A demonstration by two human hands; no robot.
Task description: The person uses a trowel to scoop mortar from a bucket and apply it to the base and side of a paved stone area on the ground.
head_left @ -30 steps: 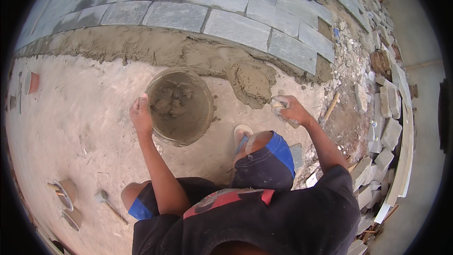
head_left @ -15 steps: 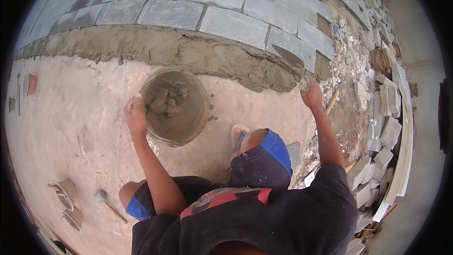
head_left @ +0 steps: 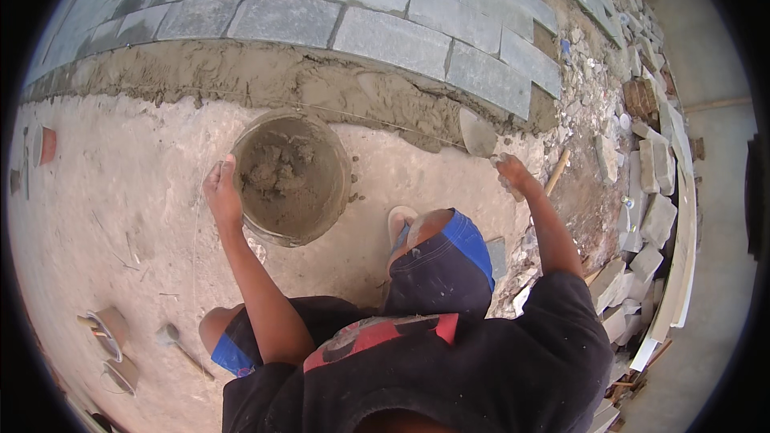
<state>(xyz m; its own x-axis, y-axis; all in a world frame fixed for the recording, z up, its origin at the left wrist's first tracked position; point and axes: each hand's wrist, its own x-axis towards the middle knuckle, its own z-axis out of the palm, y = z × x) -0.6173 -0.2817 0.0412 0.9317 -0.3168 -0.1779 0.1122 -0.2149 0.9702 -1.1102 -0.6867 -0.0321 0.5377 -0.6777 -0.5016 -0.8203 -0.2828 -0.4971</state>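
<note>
My left hand [head_left: 221,186] grips the left rim of a round bucket [head_left: 257,214] holding wet grey mortar [head_left: 285,159]. My right hand [head_left: 509,175] is closed on a trowel's handle, its pointed blade [head_left: 477,132] resting at the near edge of a long, rough band of wet mortar [head_left: 337,92]. A thin string runs along this band. Beyond it lie grey rectangular paving slabs [head_left: 385,40] in staggered rows. Under the bucket is a pale concrete floor [head_left: 136,192], and my sandalled foot stands to the bucket's right.
At the lower left are containers with tools [head_left: 108,329] and a long-handled tool [head_left: 180,349]. A red container [head_left: 46,144] sits farther left. Rubble, a wooden handle [head_left: 557,172], broken stone blocks [head_left: 658,220] and long pale boards [head_left: 682,248] line the right side, beside a wall.
The lump of mortar right of the bucket has been flattened into the band. My right hand and trowel rose rightward to the slab edge, then moved back down and left. My left hand stayed on the rim.
</note>
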